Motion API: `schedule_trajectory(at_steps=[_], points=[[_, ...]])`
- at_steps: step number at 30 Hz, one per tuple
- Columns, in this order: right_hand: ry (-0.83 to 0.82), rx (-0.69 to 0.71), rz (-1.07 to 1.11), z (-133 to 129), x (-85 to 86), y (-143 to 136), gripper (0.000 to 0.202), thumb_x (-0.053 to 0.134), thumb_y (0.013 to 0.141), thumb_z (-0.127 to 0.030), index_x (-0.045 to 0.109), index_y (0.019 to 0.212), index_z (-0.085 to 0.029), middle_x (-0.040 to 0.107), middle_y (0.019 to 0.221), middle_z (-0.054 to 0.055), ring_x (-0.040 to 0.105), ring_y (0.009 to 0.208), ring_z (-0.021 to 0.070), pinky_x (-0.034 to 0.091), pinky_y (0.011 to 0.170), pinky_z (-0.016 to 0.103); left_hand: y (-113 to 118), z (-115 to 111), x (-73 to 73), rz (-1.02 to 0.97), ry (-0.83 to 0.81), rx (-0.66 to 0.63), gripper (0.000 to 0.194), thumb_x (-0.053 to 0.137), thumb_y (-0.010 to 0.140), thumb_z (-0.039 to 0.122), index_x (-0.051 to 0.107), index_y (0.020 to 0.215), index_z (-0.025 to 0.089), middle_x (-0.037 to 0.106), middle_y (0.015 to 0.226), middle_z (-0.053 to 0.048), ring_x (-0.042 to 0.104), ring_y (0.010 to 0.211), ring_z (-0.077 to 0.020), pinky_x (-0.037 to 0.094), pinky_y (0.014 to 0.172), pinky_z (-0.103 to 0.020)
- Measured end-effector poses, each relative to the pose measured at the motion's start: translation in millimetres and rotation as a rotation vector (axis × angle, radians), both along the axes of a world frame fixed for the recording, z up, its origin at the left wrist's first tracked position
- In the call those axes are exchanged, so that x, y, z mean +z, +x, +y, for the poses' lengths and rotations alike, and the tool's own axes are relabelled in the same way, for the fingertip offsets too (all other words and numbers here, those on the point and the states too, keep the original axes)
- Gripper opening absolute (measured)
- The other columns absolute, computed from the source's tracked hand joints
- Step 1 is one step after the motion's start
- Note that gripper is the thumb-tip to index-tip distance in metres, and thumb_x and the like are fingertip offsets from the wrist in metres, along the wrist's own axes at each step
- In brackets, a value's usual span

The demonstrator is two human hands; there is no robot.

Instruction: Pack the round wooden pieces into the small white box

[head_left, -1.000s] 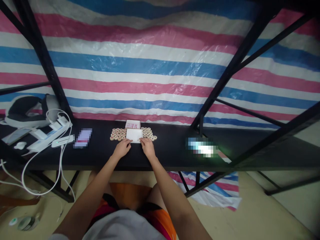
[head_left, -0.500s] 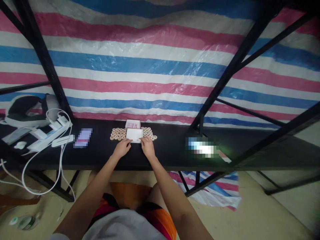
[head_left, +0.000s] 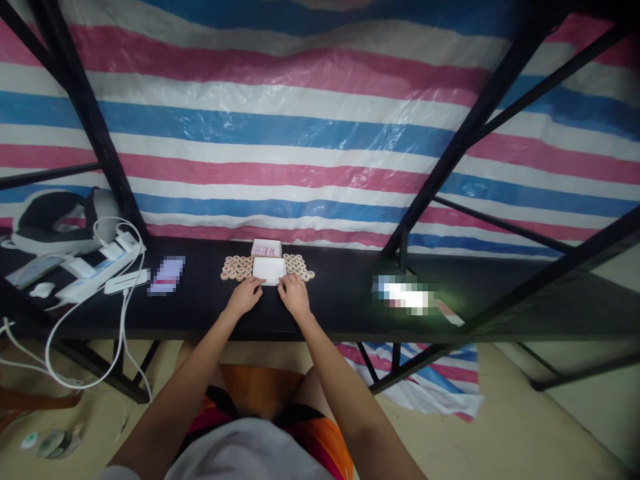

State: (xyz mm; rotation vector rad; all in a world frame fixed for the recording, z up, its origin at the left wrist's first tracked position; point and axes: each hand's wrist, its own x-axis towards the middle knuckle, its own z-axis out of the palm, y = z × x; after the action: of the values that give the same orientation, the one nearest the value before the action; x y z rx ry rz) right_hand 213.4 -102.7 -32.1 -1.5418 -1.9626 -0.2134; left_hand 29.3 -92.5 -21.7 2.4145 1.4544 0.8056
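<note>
A shallow white box (head_left: 269, 269) lies on the black tabletop between my hands. My left hand (head_left: 245, 297) has its fingers curled at the box's near left corner, thumb and fingertip against the edge. At the near right corner is my right hand (head_left: 295, 296), fingers bent and pinched together; whatever is between the tips is too small to make out. Round wooden Chinese chess pieces with red marks (head_left: 237, 268) lie in rows left of the box. More pieces with dark marks (head_left: 299, 265) lie to its right, one standing out near my right hand.
Behind the white box sits another box part (head_left: 266, 249) with red writing. Leftward are a blurred phone (head_left: 167, 275), a white power strip (head_left: 100, 275) with cables and a neck pillow (head_left: 63, 220). A bright blurred screen (head_left: 405, 295) lies right, near the black frame post (head_left: 440, 173).
My right fingertips have drawn back slightly from over the white box to its near right corner. My left hand stays in place.
</note>
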Motion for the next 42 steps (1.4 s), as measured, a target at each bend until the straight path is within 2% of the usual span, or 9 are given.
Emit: schedule_trajectory(at_steps=[5, 11, 14, 17, 20, 23, 30, 36, 42], points=[[-0.003, 0.061, -0.021, -1.3, 1.7, -1.0, 0.02, 0.047, 0.088, -0.022, 0.064, 0.096, -0.017, 0.065, 0.098, 0.008, 0.05, 0.1, 0.0217, 0.036, 0.09, 0.032, 0.0, 0.6, 0.2, 0.006, -0.003, 0.001, 0.037, 0.043, 0.085, 0.02, 0.062, 0.117, 0.02, 0.063, 0.109, -0.006, 0.059, 0.093, -0.0175, 0.047, 0.084, -0.028], [-0.038, -0.001, -0.032, -4.0, 5.2, -1.6, 0.023, 0.045, 0.089, -0.025, 0.066, 0.086, -0.018, 0.065, 0.092, 0.008, 0.05, 0.096, 0.0219, 0.035, 0.087, 0.033, 0.8, 0.4, 1.0, 0.002, -0.007, -0.005, 0.037, 0.043, 0.085, 0.02, 0.062, 0.117, 0.021, 0.063, 0.109, -0.005, 0.059, 0.092, -0.0168, 0.047, 0.083, -0.027], [-0.021, -0.083, 0.015, -4.5, 6.2, -0.2, 0.025, 0.042, 0.09, -0.024, 0.066, 0.096, -0.017, 0.062, 0.105, 0.01, 0.05, 0.098, 0.022, 0.035, 0.088, 0.033, 0.8, -0.2, 1.1, -0.001, -0.003, -0.002, 0.036, 0.043, 0.085, 0.021, 0.062, 0.116, 0.021, 0.063, 0.107, -0.005, 0.059, 0.091, -0.0168, 0.047, 0.084, -0.028], [-0.061, -0.224, 0.05, -3.7, 4.6, 1.6, 0.032, 0.04, 0.088, -0.015, 0.062, 0.111, -0.017, 0.058, 0.118, 0.011, 0.048, 0.103, 0.023, 0.037, 0.085, 0.033, 0.5, -0.8, 1.5, 0.001, -0.009, 0.003, 0.036, 0.044, 0.085, 0.02, 0.062, 0.116, 0.021, 0.063, 0.107, -0.005, 0.059, 0.091, -0.0166, 0.047, 0.083, -0.027], [-0.143, -0.301, 0.037, -2.8, 2.7, 2.1, 0.039, 0.041, 0.084, -0.01, 0.059, 0.118, -0.018, 0.059, 0.115, 0.012, 0.049, 0.102, 0.0236, 0.038, 0.08, 0.032, 0.3, -1.1, 2.5, 0.007, -0.015, 0.003, 0.037, 0.043, 0.085, 0.02, 0.062, 0.116, 0.021, 0.063, 0.107, -0.005, 0.059, 0.091, -0.0165, 0.047, 0.083, -0.027], [-0.176, -0.34, 0.026, -3.0, 3.0, 1.6, 0.036, 0.043, 0.083, -0.013, 0.06, 0.114, -0.017, 0.06, 0.11, 0.013, 0.049, 0.1, 0.024, 0.039, 0.079, 0.033, 0.1, -0.7, 2.8, 0.013, -0.017, 0.006, 0.037, 0.042, 0.085, 0.02, 0.062, 0.116, 0.021, 0.063, 0.107, -0.005, 0.059, 0.091, -0.0166, 0.047, 0.083, -0.027], [-0.15, -0.432, 0.066, -1.7, -0.2, 1.1, 0.035, 0.048, 0.082, -0.02, 0.057, 0.115, -0.016, 0.056, 0.115, 0.015, 0.047, 0.103, 0.0249, 0.039, 0.081, 0.034, 0.2, 0.2, 1.3, 0.008, -0.006, 0.007, 0.036, 0.043, 0.085, 0.02, 0.062, 0.115, 0.021, 0.064, 0.105, -0.005, 0.059, 0.093, -0.0165, 0.047, 0.085, -0.027], [-0.101, -0.401, 0.084, -0.1, -4.1, 1.5, 0.023, 0.048, 0.081, -0.019, 0.062, 0.098, -0.014, 0.058, 0.101, 0.016, 0.049, 0.096, 0.0262, 0.039, 0.078, 0.036, 0.4, -0.7, 2.1, -0.003, -0.018, 0.01, 0.036, 0.043, 0.085, 0.02, 0.063, 0.115, 0.02, 0.064, 0.105, -0.005, 0.059, 0.093, -0.0173, 0.047, 0.085, -0.028], [-0.119, -0.384, 0.108, -0.4, -2.8, 2.7, 0.02, 0.049, 0.081, -0.019, 0.062, 0.096, -0.015, 0.058, 0.1, 0.015, 0.051, 0.093, 0.0251, 0.04, 0.076, 0.035, 0.1, 0.1, 0.9, -0.008, -0.014, 0.009, 0.036, 0.043, 0.085, 0.02, 0.063, 0.115, 0.021, 0.064, 0.105, -0.005, 0.059, 0.092, -0.0172, 0.047, 0.085, -0.028]])
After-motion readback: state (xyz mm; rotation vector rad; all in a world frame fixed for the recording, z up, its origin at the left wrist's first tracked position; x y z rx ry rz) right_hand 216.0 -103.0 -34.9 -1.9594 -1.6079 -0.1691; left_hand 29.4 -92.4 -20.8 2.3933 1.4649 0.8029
